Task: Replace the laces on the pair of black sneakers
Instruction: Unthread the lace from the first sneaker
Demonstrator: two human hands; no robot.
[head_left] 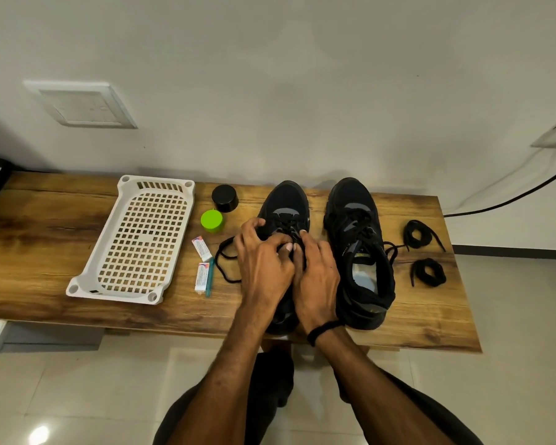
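Two black sneakers, first sneaker (286,200) and second sneaker (357,239), stand side by side on a wood-grain desk (45,220), toes toward a plain pale wall. The desk sits against that wall over a glossy pale-tiled floor. A wall plate (84,104) is above its left part, and a black cable (527,191) runs down the wall at the right.

On the desk, left of the sneakers:
- a white perforated basket (116,298)
- a black cap (225,197) and a green cap (212,220)
- two small white boxes (201,248) lying near the basket

Right of the sneakers lie two coiled laces (418,236), apart from each other.

The first sneaker — the one nearer the basket — has a grey panel ahead of the lacing; its rear half is hidden by the hands. A loose lace (225,261) loops from it onto the desk toward the boxes. The second sneaker shows an open collar, a pale insole and slack lace ends.

The left hand (264,261) has its fingers curled round the upper of the first sneaker at the lacing. The right hand (318,274) has its fingers bent, pinching the loose lace over the tongue; a black band (323,329) circles its wrist.
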